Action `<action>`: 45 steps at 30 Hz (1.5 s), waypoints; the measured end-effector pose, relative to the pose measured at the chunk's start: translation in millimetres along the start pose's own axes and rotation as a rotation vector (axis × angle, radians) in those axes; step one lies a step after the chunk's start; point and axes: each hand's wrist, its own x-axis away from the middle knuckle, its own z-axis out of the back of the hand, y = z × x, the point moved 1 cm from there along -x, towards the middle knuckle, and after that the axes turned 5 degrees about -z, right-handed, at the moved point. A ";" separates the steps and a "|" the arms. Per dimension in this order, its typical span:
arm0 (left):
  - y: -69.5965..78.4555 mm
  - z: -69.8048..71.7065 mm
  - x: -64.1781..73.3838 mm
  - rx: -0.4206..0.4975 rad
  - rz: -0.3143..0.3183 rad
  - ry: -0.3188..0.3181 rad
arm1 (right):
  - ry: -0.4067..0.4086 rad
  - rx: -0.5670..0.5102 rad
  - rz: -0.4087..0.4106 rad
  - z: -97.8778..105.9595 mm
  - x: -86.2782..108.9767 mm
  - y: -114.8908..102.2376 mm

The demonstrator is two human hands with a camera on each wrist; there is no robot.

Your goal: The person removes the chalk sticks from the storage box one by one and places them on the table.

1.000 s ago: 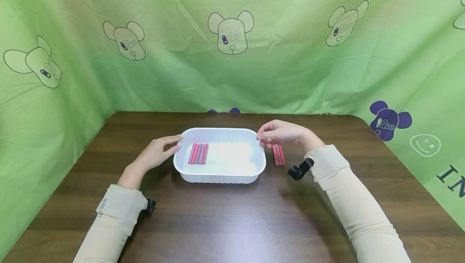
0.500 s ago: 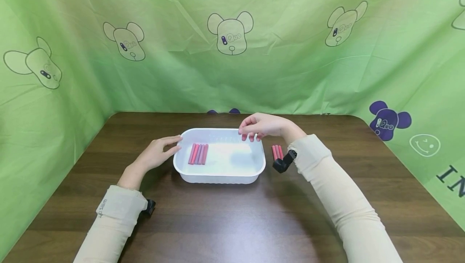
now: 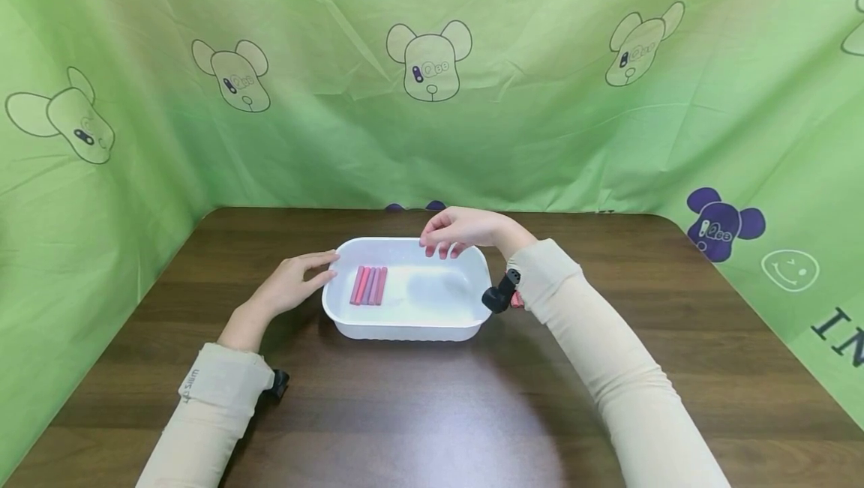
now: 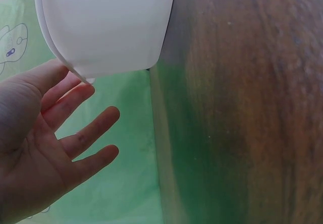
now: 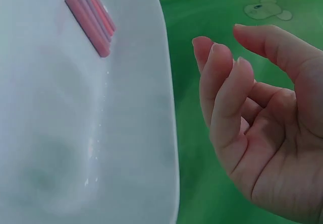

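Observation:
A white plastic basin (image 3: 412, 330) stands on the table. In its left half a row of several pink and purple chalk-like sticks (image 3: 369, 285) lies side by side. My left hand (image 3: 286, 284) rests its thumb and forefinger against the basin's left rim; its other fingers spread loosely, as the left wrist view shows. Over the basin's back right rim hangs my right hand (image 3: 466, 229), fingers loosely bent. Thumb and forefinger stand apart with nothing between them in the right wrist view. Red sticks (image 3: 517, 300) lie right of the basin, mostly hidden behind the right wrist's camera.
A dark brown wooden table (image 3: 378, 413) carries everything. Green cloth (image 3: 540, 136) with bear-head prints hangs behind the table and along both sides. A black camera (image 3: 502, 293) on the right wrist overlaps the basin's right rim in the head view.
My right hand has moved left from beside the basin's right rim to over its back edge, its forearm now covering most of the red sticks. The left hand and basin have not moved.

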 end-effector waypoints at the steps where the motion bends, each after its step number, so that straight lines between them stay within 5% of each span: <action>1: -0.1 0.1 0.0 0.001 0.001 0.000 | -0.005 0.000 -0.001 -0.7 -2.4 -0.4; 45: -0.4 1.4 0.1 0.004 0.005 -0.006 | -0.176 0.113 -0.149 -46.3 -75.3 -3.8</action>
